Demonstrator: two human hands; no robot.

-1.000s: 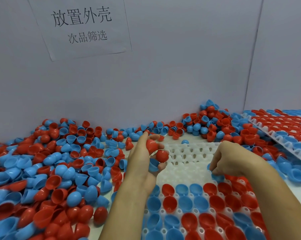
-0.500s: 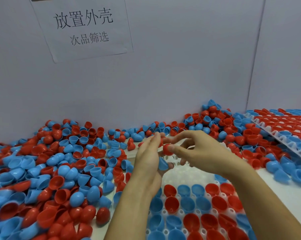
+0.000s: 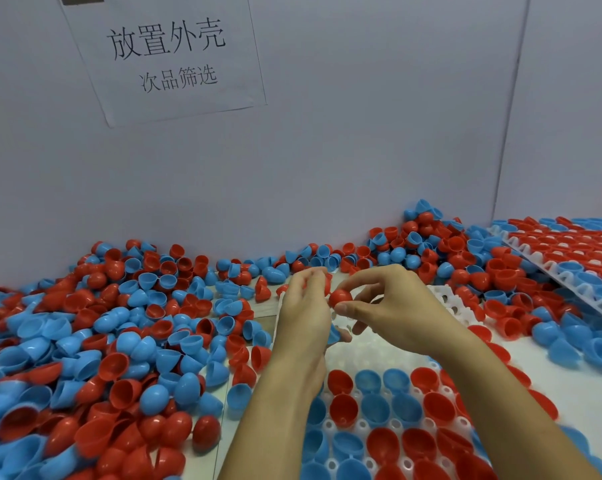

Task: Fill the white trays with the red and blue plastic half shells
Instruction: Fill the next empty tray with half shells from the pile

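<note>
A white tray point(image 3: 372, 355) lies in front of me, its near rows filled with red and blue half shells, its far rows bare. My left hand point(image 3: 304, 317) hovers over the tray's left edge, cupping several shells; a blue one point(image 3: 333, 332) shows at the palm and a red one point(image 3: 327, 284) at the fingertips. My right hand point(image 3: 394, 306) meets it from the right and pinches a red half shell point(image 3: 340, 296) between thumb and forefinger.
A deep heap of loose red and blue shells point(image 3: 119, 341) covers the table on the left and along the grey wall. A second filled tray point(image 3: 569, 265) leans at the right. A paper sign point(image 3: 167, 57) hangs on the wall.
My right hand rose from the tray's right side, came to my left hand and took a red shell from it. The left hand stayed put, still cupping shells.
</note>
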